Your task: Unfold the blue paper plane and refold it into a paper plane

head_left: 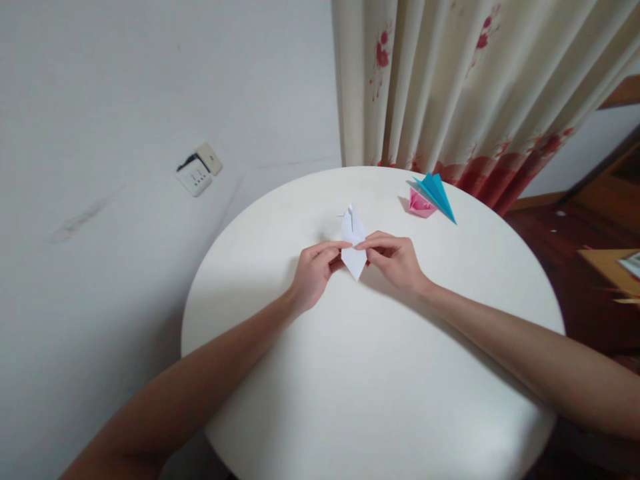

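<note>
A folded piece of white paper, shaped like a long diamond with a slit down its far half, is held between my two hands over the middle of the table. My left hand pinches its left edge, index finger laid across the top and the thumb beside it. On the opposite edge, my right hand grips the paper the same way, its index fingertip close to the left one near the middle. Fingers under the paper are partly hidden.
The round white table stands against a wall with a socket. Toward its far right lie a blue paper plane and a pink folded paper, touching or overlapping. A patterned curtain hangs behind.
</note>
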